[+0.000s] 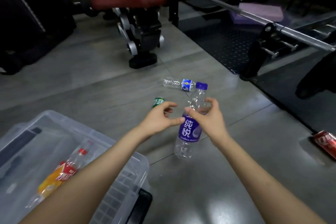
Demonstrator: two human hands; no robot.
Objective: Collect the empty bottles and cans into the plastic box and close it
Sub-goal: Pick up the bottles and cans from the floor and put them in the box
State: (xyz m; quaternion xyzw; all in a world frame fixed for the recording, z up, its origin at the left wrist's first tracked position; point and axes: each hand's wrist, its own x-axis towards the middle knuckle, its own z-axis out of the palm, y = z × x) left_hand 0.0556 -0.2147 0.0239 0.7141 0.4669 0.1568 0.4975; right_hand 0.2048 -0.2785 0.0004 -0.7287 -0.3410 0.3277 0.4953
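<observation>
The right hand grips a purple-labelled water bottle by its upper body, held upright above the floor; the left hand hovers beside it, fingers loose, holding nothing. Left of this bottle is the clear plastic box, open, with a red-capped bottle inside. Beyond lie a green can and a blue-labelled bottle; right, a red can.

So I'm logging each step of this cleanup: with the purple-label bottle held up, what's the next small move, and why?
Probably carry the purple-label bottle, held in the right hand, leftward and drop it into the clear plastic box. The box is open and already holds a red-capped bottle. The left hand is open beside it and could take it over. A blue-label bottle, green can and red can lie on the floor.
</observation>
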